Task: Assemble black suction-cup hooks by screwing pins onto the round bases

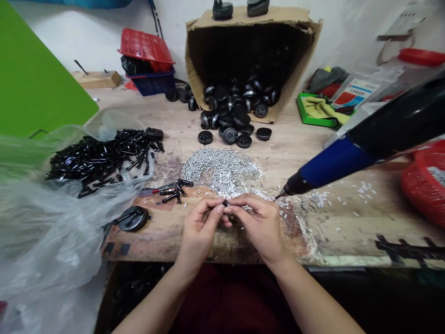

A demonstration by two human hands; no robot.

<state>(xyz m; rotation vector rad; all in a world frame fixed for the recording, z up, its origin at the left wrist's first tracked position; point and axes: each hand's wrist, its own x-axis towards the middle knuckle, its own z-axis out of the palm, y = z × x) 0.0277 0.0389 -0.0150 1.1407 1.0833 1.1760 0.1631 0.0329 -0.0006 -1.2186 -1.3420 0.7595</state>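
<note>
Near the table's front edge, my left hand point(203, 221) and my right hand point(259, 222) meet, both pinching one small black part point(225, 202). Fingers cover most of it, so its full shape is hidden. Just beyond lies a pile of silver screws point(212, 162), with small nuts point(222, 184) scattered on the near side. Several loose black tubular pieces point(175, 191) rest to the left of my hands. Farther left sits a round black part with an arm point(134, 219). An electric screwdriver point(333, 164) slants in from the right, its tip close to my right hand.
A tipped cardboard box point(194, 65) spills round black parts point(229, 120) at the back. To the left, a clear plastic bag point(66, 232) lies around a heap of black pieces point(97, 157). A green tray point(308, 111) and a red basket point(420, 185) stand on the right.
</note>
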